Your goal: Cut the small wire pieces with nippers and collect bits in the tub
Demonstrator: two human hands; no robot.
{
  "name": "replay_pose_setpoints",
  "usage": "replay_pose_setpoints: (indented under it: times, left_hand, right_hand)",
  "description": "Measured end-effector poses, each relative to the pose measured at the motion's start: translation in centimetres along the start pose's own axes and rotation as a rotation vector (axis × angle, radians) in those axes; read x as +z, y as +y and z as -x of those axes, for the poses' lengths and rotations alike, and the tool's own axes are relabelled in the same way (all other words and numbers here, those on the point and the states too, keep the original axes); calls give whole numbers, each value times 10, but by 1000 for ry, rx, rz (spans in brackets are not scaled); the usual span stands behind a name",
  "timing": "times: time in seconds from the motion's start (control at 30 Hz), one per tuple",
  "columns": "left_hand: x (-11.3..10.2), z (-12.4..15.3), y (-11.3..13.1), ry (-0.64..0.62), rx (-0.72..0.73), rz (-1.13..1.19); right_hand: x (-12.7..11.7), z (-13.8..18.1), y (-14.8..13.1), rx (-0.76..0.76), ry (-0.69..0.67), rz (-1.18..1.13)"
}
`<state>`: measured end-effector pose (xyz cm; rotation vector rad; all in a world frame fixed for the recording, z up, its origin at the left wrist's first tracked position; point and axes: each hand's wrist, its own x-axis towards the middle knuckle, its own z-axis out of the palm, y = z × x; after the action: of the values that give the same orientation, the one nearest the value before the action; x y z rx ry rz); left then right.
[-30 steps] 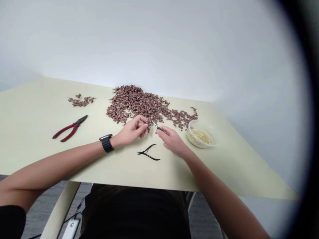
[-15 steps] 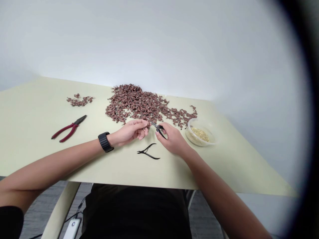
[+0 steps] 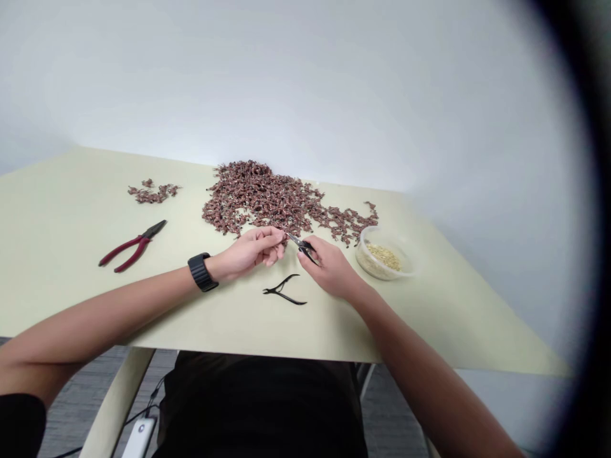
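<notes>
My right hand (image 3: 327,264) is closed around black-handled pliers (image 3: 305,247) with slim metal jaws pointing left. The tips of those jaws meet the fingertips of my left hand (image 3: 258,250), which is pinched closed. A small reddish-brown piece seems to be between its finger and thumb, mostly hidden by the fingers. Just behind both hands spreads a large heap of small reddish-brown pieces (image 3: 267,194), dotted with dark and shiny bits. Black cuticle nippers (image 3: 285,291) lie with handles spread on the table in front of my hands.
Red-handled pliers (image 3: 133,247) rest on the table (image 3: 200,324) at left, below a smaller group of brown pieces (image 3: 153,193). A clear plastic tub (image 3: 377,267) holding yellowish bits stands right of my right hand. A white wall rises behind the table.
The pliers in my right hand have shifted very slightly left, their tips closer to my left fingertips. Everything else stays in place.
</notes>
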<state>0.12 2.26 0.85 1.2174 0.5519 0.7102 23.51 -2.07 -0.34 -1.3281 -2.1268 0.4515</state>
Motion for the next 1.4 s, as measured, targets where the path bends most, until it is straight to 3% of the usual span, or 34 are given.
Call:
replay_pose_setpoints:
  times: [0.1,0.2,0.3,0.37,0.47,0.57,0.7,0.8,1.0,1.4]
  left_hand:
    - [4,1,-5,25,104,-162]
    - [6,2,-11,107,231,-401]
    - [-4,1,-15,207,354,-825]
    - [-15,0,-15,196,425,-1115]
    - [-23,-2,-14,147,464,-1251]
    - [-15,-3,-12,179,388,-938]
    - [-1,-4,-11,119,179,-297]
    - [0,-5,-9,72,59,-57]
    - [1,-2,-4,26,-16,79]
    - [1,0,-2,14,-12,103]
  right_hand:
    - [7,0,-9,100,-35,-184]
    - [12,0,-21,285,-118,-578]
    - [8,-2,-29,518,-283,-1065]
    - [1,-4,-29,620,-430,-1314]
    - [-7,-7,-24,678,-565,-1427]
    - [-1,-5,-18,597,-390,-1183]
    - [12,-2,-10,300,10,-461]
    - [14,-1,-6,107,66,-141]
    - [12,1,-3,-34,65,37]
    - [10,1,-3,-18,45,13]
